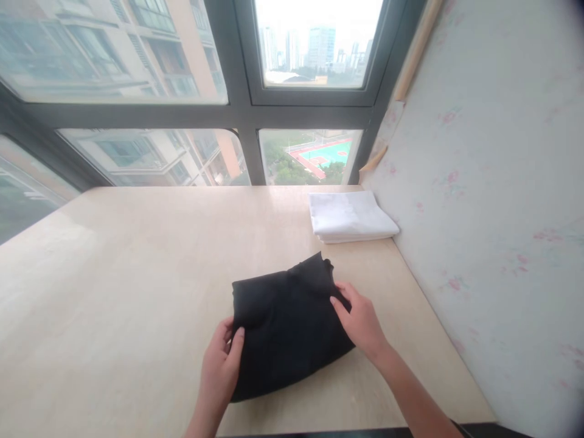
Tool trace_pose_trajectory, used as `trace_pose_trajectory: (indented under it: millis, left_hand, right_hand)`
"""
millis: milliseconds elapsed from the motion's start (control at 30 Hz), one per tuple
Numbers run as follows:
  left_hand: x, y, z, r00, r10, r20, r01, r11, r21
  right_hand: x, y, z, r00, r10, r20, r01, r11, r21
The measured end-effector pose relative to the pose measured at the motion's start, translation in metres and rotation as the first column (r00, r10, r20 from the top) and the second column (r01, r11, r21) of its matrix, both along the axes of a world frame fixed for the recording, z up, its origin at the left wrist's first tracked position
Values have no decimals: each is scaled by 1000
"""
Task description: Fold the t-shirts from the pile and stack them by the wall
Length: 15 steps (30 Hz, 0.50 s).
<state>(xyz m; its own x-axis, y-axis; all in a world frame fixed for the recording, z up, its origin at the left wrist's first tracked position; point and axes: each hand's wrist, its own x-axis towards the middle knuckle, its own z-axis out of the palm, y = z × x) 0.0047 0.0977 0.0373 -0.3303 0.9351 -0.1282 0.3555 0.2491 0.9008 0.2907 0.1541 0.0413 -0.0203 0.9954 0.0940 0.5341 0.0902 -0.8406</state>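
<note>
Black cloth [292, 331], squarish, upper edge rising rightward

No legible text or numbers anywhere

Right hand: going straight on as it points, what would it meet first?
The black cloth; the right hand holds its right edge, so contact seems immediate, though exact depth is hard to judge.

A plain black folded cloth [292, 334], lightly creased, its far edge uneven and far right corner rumpled, sits aslant near the front edge of the desk [114, 316], toward the right edge.
</note>
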Motion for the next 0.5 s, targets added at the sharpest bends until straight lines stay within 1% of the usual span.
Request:
trace_pose_trajectory:
  millis: [100,167,200,267,333,367,433,467,500]
  left_hand:
    - [19,23,16,994,7,111,-12,999,46]
    - [35,49,30,989,-25,143,10,995,100]
    - [44,66,38,989,-45,144,24,989,145]
    - [64,111,53,989,-81,123,47,965,259]
    - [85,165,68,988,-118,101,74,930,360]
    - [96,193,73,983,-152,103,104,923,372]
    - [116,246,78,967,-222,129,168,927,334]
    - [126,268,76,960,-244,136,193,932,306]
    - [135,287,72,956,-257,140,214,941,262]
  right_hand:
    - [23,18,26,999,-41,-10,42,996,73]
    - [42,38,45,996,-86,-4,85,985,150]
    - [53,52,54,994,-113,-1,111,975,195]
    - [75,86,71,984,-181,1,173,944,281]
    - [97,127,88,968,-252,13,232,910,345]
    - [109,150,95,958,-286,30,255,894,367]
    - [129,193,103,930,-353,100,292,876,383]
    - [138,212,104,909,-384,161,306,878,367]
    - [145,229,102,879,-406,251,319,890,325]
